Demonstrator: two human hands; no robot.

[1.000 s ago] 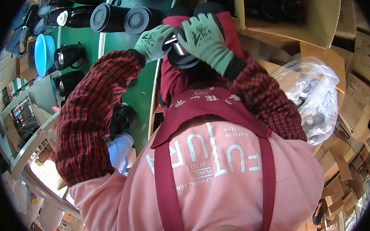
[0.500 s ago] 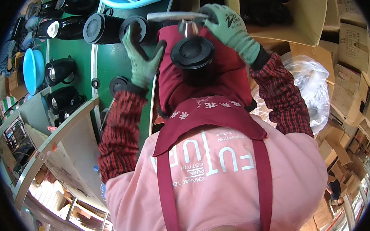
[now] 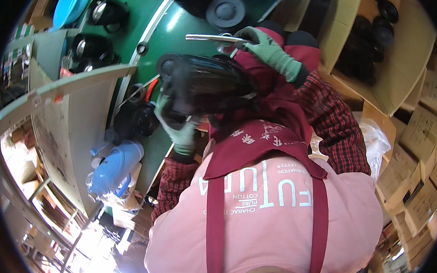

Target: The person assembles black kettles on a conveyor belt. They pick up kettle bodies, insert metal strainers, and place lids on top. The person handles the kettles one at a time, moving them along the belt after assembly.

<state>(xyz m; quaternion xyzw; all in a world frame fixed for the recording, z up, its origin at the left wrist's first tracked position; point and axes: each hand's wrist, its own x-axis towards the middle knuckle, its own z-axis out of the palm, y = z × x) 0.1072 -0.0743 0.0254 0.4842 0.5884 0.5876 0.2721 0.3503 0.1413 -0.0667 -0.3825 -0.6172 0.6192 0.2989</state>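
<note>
A glossy black jug (image 3: 214, 83) lies tilted on its side across my lap, smeared by motion. My left hand (image 3: 178, 128), in a green-grey glove, is closed around its near left part, with the fingers partly hidden behind it. My right hand (image 3: 267, 51), gloved alike, is closed on a thin silver metal bar (image 3: 212, 37) that points left above the jug. Something shiny beside the bar, close to the fingers, is too blurred to name. The dark red apron (image 3: 260, 116) lies under the jug.
On the green table (image 3: 152, 35) stand black jugs (image 3: 108, 13), a round black lid (image 3: 226, 11) and a small black ring (image 3: 142, 48). Blue basins (image 3: 72, 2) sit at left and top. A light-blue jug (image 3: 117, 167) is lower left. An open carton (image 3: 331, 40) with black items stands right.
The black jug has gone from upright between my knees to tilted left on its side. My left hand, open before, now grips it. The bar stays in my right hand. The view has shifted.
</note>
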